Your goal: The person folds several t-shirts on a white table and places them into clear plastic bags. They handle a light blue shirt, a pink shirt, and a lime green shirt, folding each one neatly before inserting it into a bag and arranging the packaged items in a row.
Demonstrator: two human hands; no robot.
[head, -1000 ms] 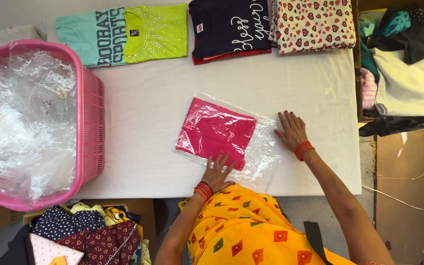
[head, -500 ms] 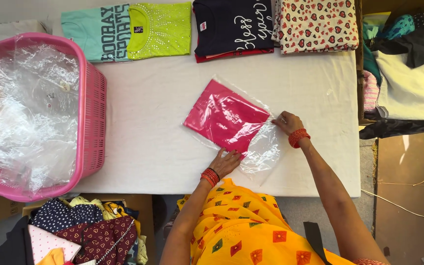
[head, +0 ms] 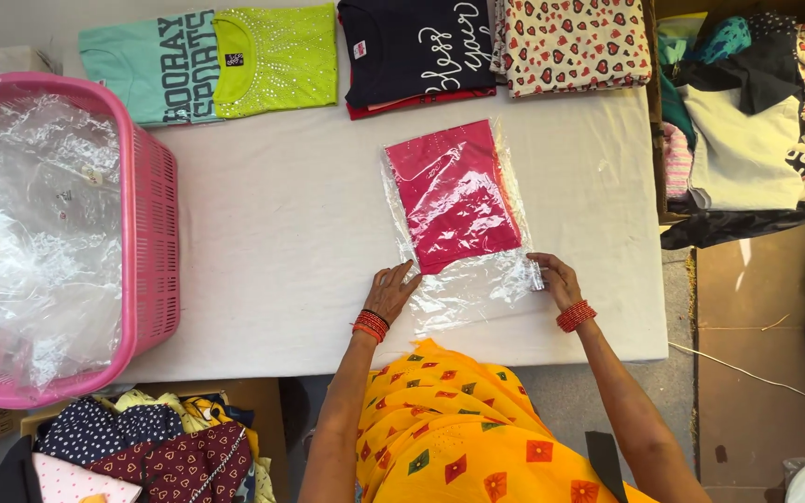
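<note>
Head view: left hand flat on clear bag, right hand pinching its 3 o'clock corner; slippery film could let the pink garment slide out.

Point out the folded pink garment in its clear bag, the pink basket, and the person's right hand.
pink garment (head: 451, 194), head view: middle of the folded fabric inside the clear bag.
pink basket (head: 153, 214), head view: its slotted right wall.
right hand (head: 555, 278), head view: back of the hand, at the bag's open end.

Hot pink shirt is seen in a clear bag, white table, pink basket, lime top, heart-print fabric.
</note>
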